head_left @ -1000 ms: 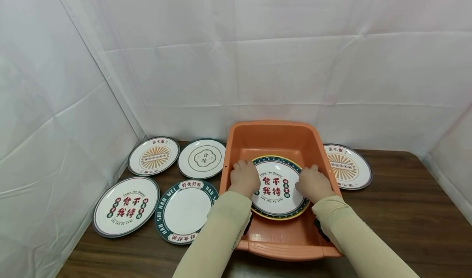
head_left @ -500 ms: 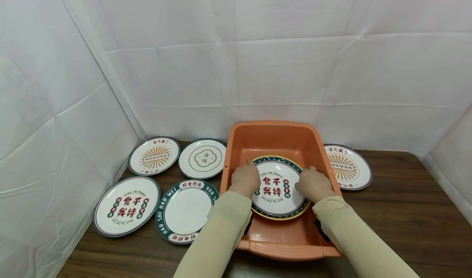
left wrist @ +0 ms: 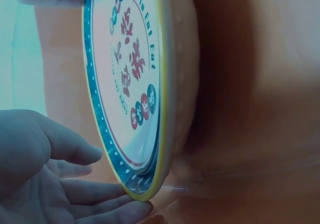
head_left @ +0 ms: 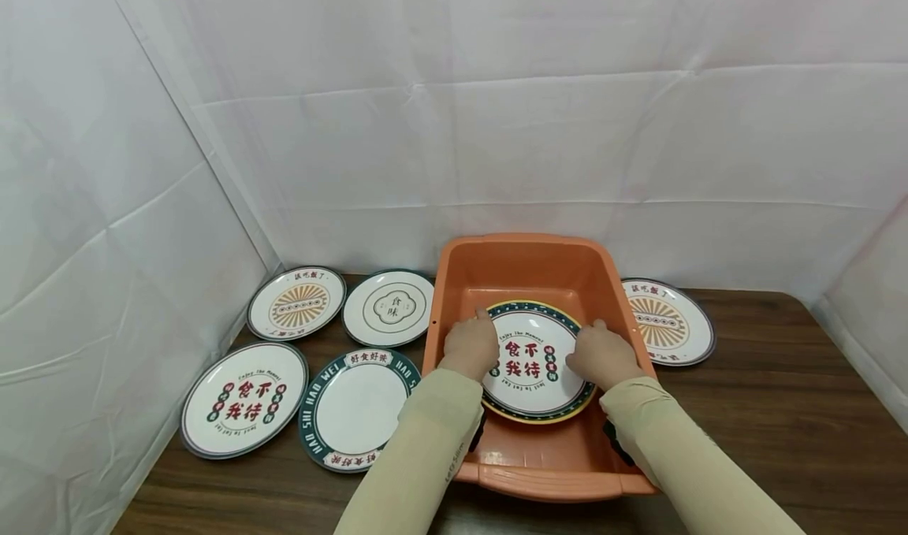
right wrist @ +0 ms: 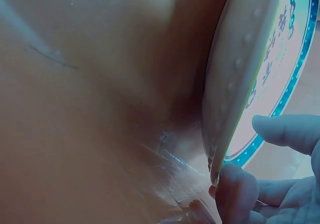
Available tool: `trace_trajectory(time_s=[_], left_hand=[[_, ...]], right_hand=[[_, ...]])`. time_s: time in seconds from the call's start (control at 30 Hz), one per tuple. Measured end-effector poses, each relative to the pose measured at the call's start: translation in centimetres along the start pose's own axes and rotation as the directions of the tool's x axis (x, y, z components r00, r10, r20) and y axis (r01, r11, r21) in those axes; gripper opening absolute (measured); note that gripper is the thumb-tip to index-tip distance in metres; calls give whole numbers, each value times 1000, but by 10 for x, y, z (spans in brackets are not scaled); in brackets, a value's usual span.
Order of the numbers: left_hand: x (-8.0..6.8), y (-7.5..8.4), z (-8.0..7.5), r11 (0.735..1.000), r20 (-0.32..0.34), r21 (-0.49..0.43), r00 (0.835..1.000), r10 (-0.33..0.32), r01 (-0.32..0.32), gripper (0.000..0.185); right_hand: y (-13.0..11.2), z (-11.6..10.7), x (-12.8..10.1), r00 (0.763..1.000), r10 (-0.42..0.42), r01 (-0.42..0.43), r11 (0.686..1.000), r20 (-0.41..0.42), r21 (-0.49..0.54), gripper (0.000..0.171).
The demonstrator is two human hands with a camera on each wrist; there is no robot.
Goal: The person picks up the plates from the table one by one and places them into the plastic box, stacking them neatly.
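Observation:
A round white plate (head_left: 528, 405) with a dark green dotted rim, yellow edge and red lettering lies face up inside the orange plastic basin (head_left: 525, 481). At its left edge is my left hand (head_left: 470, 346); in the left wrist view the fingers (left wrist: 107, 209) reach under the rim, with the thumb close to the edge. On the opposite side my right hand (head_left: 604, 355) grips the rim, its fingers bent at the edge and its thumb (right wrist: 285, 130) over the plate's face. The raised dots on the plate's underside show in the right wrist view.
Left of the basin lie a sunburst plate (head_left: 298, 302), a plate with a central emblem (head_left: 390, 309), a red-lettered plate (head_left: 244, 401) and a green-rimmed plate (head_left: 358, 405). Another sunburst plate (head_left: 670, 322) lies right of it on the dark wooden table (head_left: 773, 393). White cloth (head_left: 525, 125) hangs behind.
The left hand's fingers have drawn in slightly, leaving one fingertip pointing forward at the plate's edge. The plate, the basin and the right hand stay put.

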State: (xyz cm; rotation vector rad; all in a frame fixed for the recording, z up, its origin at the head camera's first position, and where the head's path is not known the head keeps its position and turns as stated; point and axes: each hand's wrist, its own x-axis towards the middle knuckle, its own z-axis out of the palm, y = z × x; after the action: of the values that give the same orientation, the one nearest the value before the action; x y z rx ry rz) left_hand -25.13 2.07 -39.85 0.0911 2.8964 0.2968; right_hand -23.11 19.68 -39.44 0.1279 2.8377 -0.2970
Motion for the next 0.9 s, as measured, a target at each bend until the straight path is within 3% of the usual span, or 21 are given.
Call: trace_trajectory(time_s=[0.2, 0.3, 0.4, 0.53, 0.6, 0.7, 0.8, 0.83, 0.9], left_hand=[[-2, 2, -11, 1000, -92, -5, 996, -5, 4, 64], [-3, 1, -17, 995, -136, -101, 991, -18, 4, 63], [-10, -6, -25, 971, -172, -235, 985, -4, -37, 56], [-34, -28, -47, 914, -215, -390, 976, 29, -114, 53], [-53, -41, -63, 884, -245, -446, 969, 32, -142, 56], [-81, -62, -80, 844, -291, -512, 957, 8, -163, 57], [-99, -83, -80, 794, -299, -580, 954, 0, -182, 52], [-102, -89, -76, 764, -292, -616, 956, 6, -193, 49], [-104, -99, -65, 666, -266, -710, 963, 45, -228, 44]], right_hand=[[1, -10, -1, 1000, -10, 11, 999, -20, 49, 43], [2, -17, -3, 999, -50, 53, 988, -23, 147, 53], [6, -31, -9, 993, -115, 112, 935, -11, 336, 60], [26, -62, -16, 980, -196, 182, 810, -35, 557, 61], [44, -81, -19, 975, -213, 208, 770, -65, 603, 61], [81, -98, -20, 982, -169, 179, 733, -78, 656, 65], [121, -95, -15, 996, -76, 94, 734, -56, 672, 70], [133, -90, -12, 998, -41, 58, 730, -42, 680, 71], [154, -76, -7, 1000, 14, -1, 704, -12, 710, 71]])
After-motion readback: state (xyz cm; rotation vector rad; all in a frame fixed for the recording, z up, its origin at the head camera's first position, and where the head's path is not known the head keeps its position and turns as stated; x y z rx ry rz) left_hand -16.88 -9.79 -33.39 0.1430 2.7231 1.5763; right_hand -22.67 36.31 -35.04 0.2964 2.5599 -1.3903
